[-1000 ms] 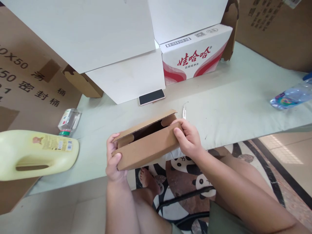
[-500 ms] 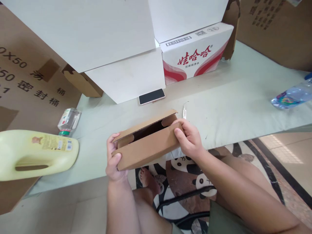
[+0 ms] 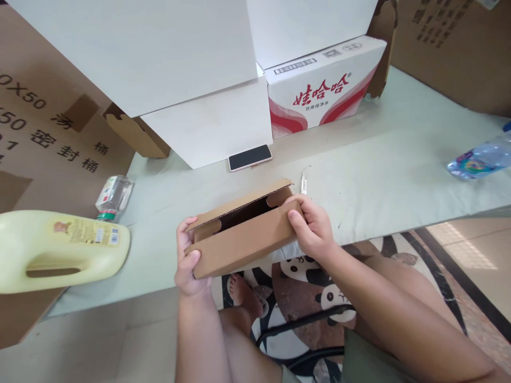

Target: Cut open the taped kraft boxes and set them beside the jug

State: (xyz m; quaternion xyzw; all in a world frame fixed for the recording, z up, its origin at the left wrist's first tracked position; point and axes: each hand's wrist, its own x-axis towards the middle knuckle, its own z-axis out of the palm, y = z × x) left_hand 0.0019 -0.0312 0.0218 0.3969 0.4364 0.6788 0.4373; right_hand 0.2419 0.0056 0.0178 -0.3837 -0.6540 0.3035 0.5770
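Note:
A small brown cardboard box (image 3: 243, 239) is held at the near edge of the pale green table (image 3: 371, 175), its top partly open with the side flaps tucked in. My left hand (image 3: 187, 260) grips the box's left end, thumb on the front panel. My right hand (image 3: 313, 226) grips the right end, fingers curled over the front flap's corner. My bare legs and a foot show below the box.
A yellow jug (image 3: 59, 250) lies at the left, a small clear bottle (image 3: 114, 197) behind it. A phone (image 3: 250, 157) lies by stacked white boxes (image 3: 207, 122) and a red-printed carton (image 3: 323, 90). A water bottle (image 3: 479, 158) lies far right. A thin metal piece (image 3: 303, 181) lies beyond the box.
Almost nothing differs: both hands keep the same grip on the box, and the view has shifted slightly.

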